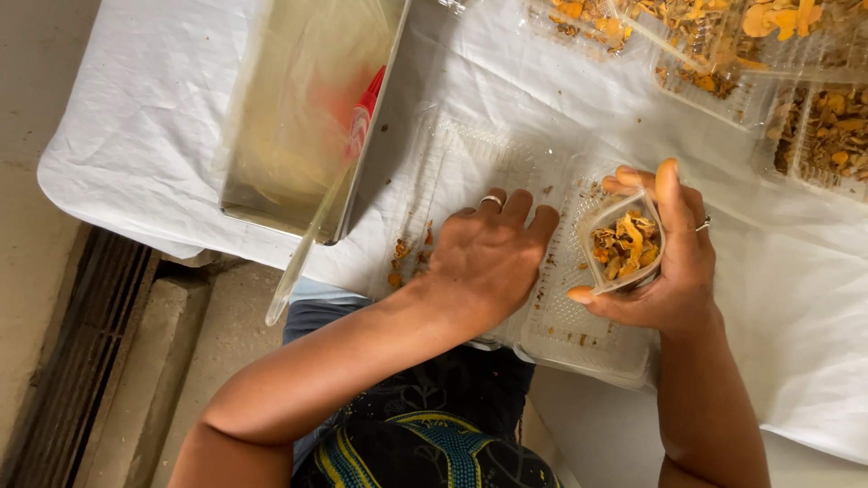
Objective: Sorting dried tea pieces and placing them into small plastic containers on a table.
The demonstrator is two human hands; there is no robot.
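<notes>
Left hand flat, fingers together, on clear tray | right hand clamped around pouch (orange-yellow dried pieces inside)

Left hand is lying palm-down, fingers together, mid-frame; right hand is curling in a cupped grip, thumb raised.

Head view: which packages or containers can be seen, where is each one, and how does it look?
Small clear plastic pouch: in the right hand, open, filled with orange-yellow dried pieces.
Clear plastic clamshell tray: flat on the white cloth, under the left hand, nearly empty with crumbs.
Clear plastic trays of dried orange pieces: along the top right edge.
Shiny rectangular metal tray: top left, beside a red-capped clear tube.
</notes>
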